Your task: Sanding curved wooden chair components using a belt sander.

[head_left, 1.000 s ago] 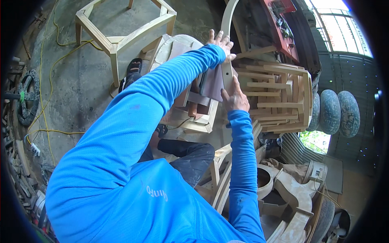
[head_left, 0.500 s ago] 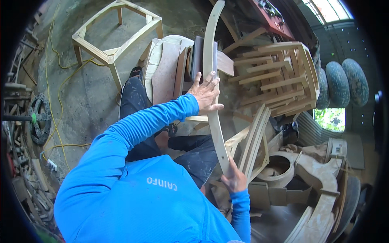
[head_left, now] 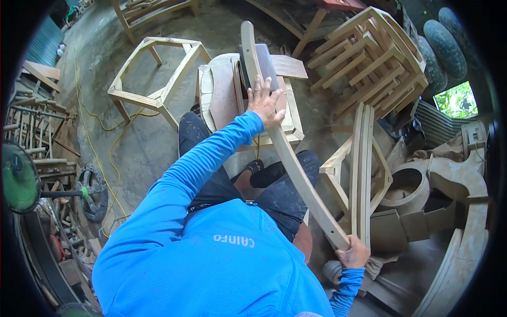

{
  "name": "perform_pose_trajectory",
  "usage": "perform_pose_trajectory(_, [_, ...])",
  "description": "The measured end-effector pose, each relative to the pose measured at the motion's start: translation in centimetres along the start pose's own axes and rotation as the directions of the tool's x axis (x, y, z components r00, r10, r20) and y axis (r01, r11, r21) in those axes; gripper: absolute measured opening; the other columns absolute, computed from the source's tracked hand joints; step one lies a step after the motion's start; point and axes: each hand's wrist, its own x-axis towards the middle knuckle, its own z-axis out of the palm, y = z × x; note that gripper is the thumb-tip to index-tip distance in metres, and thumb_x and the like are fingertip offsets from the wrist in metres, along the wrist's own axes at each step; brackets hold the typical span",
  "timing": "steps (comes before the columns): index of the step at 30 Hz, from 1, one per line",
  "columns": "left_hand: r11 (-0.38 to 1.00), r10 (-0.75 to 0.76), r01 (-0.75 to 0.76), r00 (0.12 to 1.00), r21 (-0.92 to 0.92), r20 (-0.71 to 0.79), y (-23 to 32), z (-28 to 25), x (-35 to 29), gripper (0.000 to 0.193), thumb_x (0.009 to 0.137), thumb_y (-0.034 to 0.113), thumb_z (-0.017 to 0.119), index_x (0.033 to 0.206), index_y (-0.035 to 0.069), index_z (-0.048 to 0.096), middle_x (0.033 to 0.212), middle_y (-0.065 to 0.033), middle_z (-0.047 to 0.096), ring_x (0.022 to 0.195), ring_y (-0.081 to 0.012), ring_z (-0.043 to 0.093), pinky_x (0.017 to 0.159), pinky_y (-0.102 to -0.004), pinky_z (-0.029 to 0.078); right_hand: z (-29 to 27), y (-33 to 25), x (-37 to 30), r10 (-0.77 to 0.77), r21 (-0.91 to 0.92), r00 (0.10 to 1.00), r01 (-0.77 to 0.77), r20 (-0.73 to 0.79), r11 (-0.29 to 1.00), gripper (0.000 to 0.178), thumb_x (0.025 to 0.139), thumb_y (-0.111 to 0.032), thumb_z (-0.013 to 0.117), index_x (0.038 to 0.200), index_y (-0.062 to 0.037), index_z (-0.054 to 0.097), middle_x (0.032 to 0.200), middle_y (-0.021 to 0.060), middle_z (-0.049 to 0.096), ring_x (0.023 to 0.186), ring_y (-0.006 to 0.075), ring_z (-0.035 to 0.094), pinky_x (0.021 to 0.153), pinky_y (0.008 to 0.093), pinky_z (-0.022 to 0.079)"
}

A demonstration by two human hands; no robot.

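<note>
A long curved wooden slat runs slantwise in front of me, from the far middle to the near right. My left hand lies on its upper part, fingers spread and pressing on the wood. Its near end is in my right hand, with the fingers closed round it. The slat's far part crosses a grey flat-faced block on a wooden stand. Whether wood and block touch cannot be made out. Pale curved boards rest left of the block.
A hexagonal wooden frame stands at the far left, near a yellow cord. Stacked frames rise at the far right. Several curved slats lean beside my right knee. A carved wooden piece lies further right.
My right hand has swung the slat's near end to the right, so it lies more slanted. The left hand stays on its upper part. The whole view has shifted.
</note>
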Motion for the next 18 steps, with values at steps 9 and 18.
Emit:
perform_pose_trajectory(9, [0.985, 0.002, -0.023, 0.993, 0.171, 0.122, 2.3, -1.8, 1.7, 0.072, 0.094, 0.044, 0.060, 0.157, 0.016, 0.041, 0.170, -0.0228, 0.016, 0.159, -0.0432, 0.001, 0.126, -0.0629, 0.003, -2.1, -1.9, -2.5, -0.096, -0.137, 0.938, 0.053, -0.333, 0.989, 0.038, 0.061, -0.016, 0.086, 0.094, -0.0146, 0.067, 0.082, 0.0067, 0.068, 0.075, 0.0314, 0.067, 0.066, 0.0431, 0.052])
perform_pose_trajectory(18, [0.948, 0.051, -0.067, 0.997, 0.311, 0.060, -0.4, -0.8, 3.6, 0.077, 0.097, 0.049, 0.054, 0.157, 0.005, 0.038, 0.168, -0.0266, 0.021, 0.159, -0.0418, 0.010, 0.128, -0.0534, 0.005, -8.9, -3.2, -7.2, 0.082, -0.048, 0.997, -0.081, 0.003, 0.996, 0.061, 0.049, -0.033, 0.098, 0.095, -0.0083, 0.067, 0.082, 0.0162, 0.067, 0.073, 0.0379, 0.067, 0.066, 0.0408, 0.053])
